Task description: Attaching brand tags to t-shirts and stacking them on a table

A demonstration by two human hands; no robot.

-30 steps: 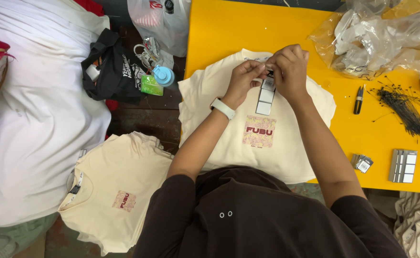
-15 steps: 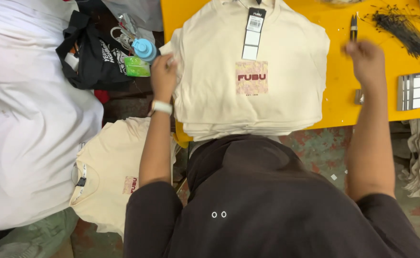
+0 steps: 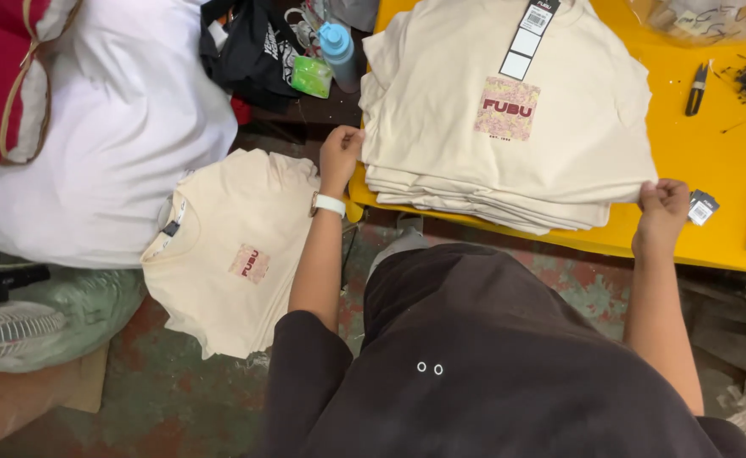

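Both hands, left (image 3: 340,159) and right (image 3: 661,206), pinch the top cream T-shirt (image 3: 509,102) on the stack (image 3: 492,208) on the yellow table (image 3: 712,170).

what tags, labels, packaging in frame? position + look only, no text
Hang tag: top shirt of the stack, near collar; long strip, black and white.
Chest print: same shirt, centre; pinkish square.
Small tag: yellow table, beside right hand; dark card.
Green packet: beside blue bottle.
Clear plastic bag: top right.

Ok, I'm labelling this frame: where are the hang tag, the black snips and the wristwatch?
hang tag (image 3: 526,41), head view, white middle panel.
black snips (image 3: 696,90), head view, handle.
wristwatch (image 3: 329,204), head view, white strap.
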